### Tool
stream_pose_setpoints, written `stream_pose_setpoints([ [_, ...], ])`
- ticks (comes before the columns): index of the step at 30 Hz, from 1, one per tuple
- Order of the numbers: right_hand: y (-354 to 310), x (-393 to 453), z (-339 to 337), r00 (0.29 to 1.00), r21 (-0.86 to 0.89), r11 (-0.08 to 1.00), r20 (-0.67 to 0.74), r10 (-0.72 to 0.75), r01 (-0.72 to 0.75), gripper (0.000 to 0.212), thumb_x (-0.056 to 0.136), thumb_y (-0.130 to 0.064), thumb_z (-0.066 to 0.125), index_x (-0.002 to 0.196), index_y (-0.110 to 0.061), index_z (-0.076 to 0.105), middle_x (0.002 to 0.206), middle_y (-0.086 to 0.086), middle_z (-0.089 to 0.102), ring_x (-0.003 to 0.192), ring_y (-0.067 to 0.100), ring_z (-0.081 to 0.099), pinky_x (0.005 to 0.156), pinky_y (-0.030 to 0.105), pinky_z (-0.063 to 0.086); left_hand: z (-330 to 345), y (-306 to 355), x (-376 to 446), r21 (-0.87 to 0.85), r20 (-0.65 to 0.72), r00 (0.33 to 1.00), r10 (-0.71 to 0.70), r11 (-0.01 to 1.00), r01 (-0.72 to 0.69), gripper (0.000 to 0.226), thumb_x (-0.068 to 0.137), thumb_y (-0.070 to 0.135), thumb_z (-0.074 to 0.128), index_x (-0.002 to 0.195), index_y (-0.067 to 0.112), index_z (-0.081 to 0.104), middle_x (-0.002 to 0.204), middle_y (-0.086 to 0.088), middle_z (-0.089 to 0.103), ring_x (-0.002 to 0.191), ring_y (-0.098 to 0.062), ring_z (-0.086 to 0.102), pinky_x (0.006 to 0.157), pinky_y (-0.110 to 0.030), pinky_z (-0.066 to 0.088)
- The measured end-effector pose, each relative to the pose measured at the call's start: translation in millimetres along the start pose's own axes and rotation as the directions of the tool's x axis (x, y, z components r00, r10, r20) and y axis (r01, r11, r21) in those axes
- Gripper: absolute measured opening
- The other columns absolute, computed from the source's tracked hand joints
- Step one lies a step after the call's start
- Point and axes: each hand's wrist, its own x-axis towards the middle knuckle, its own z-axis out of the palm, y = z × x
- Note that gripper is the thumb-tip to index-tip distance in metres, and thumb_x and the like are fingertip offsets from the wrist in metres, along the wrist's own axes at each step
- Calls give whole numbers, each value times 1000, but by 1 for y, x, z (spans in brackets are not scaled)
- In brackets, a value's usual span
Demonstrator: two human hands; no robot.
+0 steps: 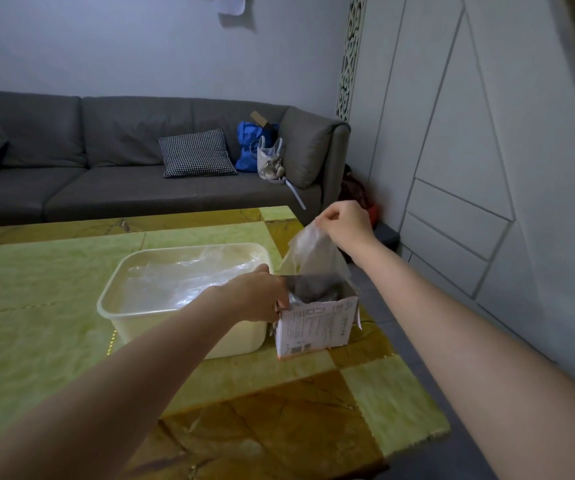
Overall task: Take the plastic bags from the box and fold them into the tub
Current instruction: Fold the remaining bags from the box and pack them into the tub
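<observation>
A small white cardboard box [317, 327] stands open-topped near the table's right edge. Just left of it sits a translucent plastic tub [113, 306] with clear plastic bags [189, 275] lying inside. My left hand [262, 296] grips the box's left rim, fingers curled over the edge. My right hand [345, 225] is raised above the box and pinches the top of a clear plastic bag [313, 252], whose lower end still hangs into the box. More plastic shows dimly inside the box.
The table [54, 341] has a green and brown tiled top; its right edge runs close beside the box. Behind it stands a grey sofa [106, 168] with a checked cushion [196, 154] and bags. White panelled cabinets [469, 150] line the right side.
</observation>
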Motion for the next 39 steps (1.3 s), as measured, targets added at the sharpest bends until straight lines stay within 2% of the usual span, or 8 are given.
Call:
stream_pose_setpoints([
  [4,-16,4,-9,994,309,946,-20,108,-96,10,87,-12,62,78,-9,66,81,4,62,81,17,57,75,28,46,-18,-6,-9,-402,-203,962,-183,911,88,19,85,29,63,104,26,64,118,6,56,111,-15,45,98,-36,40],
  [8,-27,1,-13,971,593,774,204,122,-222,23,93,-2,51,73,-11,59,68,7,55,62,16,51,60,26,44,-51,-11,-19,-879,-277,744,-608,473,59,42,86,15,62,126,16,49,135,-4,46,101,-18,55,75,-27,48],
  [12,-34,-9,-14,910,695,652,414,-17,-304,21,97,-3,44,85,-8,61,80,8,59,72,17,56,67,29,46,-70,-4,-26,-991,-118,810,-575,116,-62,70,81,14,67,141,22,31,138,-5,45,80,-15,63,58,-23,53],
  [17,-38,-14,-16,905,707,603,422,60,-370,23,100,-10,39,86,-10,57,79,7,61,70,18,57,63,28,48,-76,5,-29,-995,-69,820,-568,95,-18,11,86,21,61,90,11,64,84,-5,65,68,-9,62,57,-18,50],
  [22,-41,-12,-21,961,573,778,239,142,-257,31,92,-44,54,88,-14,58,86,3,60,75,16,56,68,29,48,-76,1,-26,-982,-164,636,-754,183,-36,20,83,23,67,72,7,60,62,-3,58,51,-8,55,48,-16,51],
  [29,-49,-23,-11,940,500,855,338,-44,-140,29,90,-15,62,108,8,63,86,11,65,82,22,61,78,32,51,-85,5,-34,-984,-51,695,-717,-80,-156,27,89,33,55,80,8,60,60,-3,60,41,-5,55,46,-16,50],
  [35,-31,-22,-23,909,676,609,334,248,-414,34,100,-26,44,119,1,54,90,13,65,75,20,62,71,28,51,-73,-24,-50,-967,-243,540,-806,248,-64,27,95,23,51,74,8,60,59,-5,55,51,-14,48,53,-24,43],
  [39,-37,-25,-21,853,590,685,514,88,-427,58,85,-49,58,131,-17,42,122,11,54,108,30,57,93,44,46,-77,-20,-50,-786,-465,568,-679,612,88,24,93,25,52,77,10,62,56,-2,58,48,-11,52,56,-25,47],
])
